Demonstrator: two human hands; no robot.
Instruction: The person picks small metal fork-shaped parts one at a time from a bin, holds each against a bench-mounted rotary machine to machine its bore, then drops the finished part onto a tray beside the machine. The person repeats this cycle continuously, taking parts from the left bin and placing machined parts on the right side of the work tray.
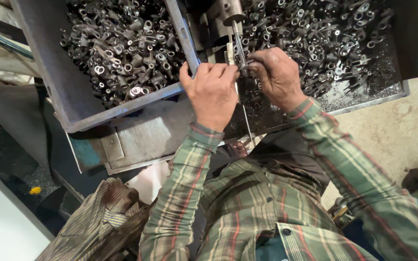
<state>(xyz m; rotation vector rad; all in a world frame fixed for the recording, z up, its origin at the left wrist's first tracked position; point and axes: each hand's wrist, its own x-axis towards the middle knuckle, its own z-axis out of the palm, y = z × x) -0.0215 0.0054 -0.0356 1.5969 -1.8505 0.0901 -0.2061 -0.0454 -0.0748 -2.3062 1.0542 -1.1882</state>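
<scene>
Between both hands' fingers (pixel 247 67): metal part (pixel 244 63)

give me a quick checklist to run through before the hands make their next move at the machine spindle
1. Left hand set on the corner of the left tray: ok.
2. Right hand fingers pinch a small metal part below the spindle: ok.
3. Part seated straight under the tool: cannot tell, fingers hide it.
4. Fingers well away from the spindle tip: not ok, they sit very close.
5. Right tray stocked with parts: ok.
6. Spindle turning or stopped: cannot tell.
</scene>
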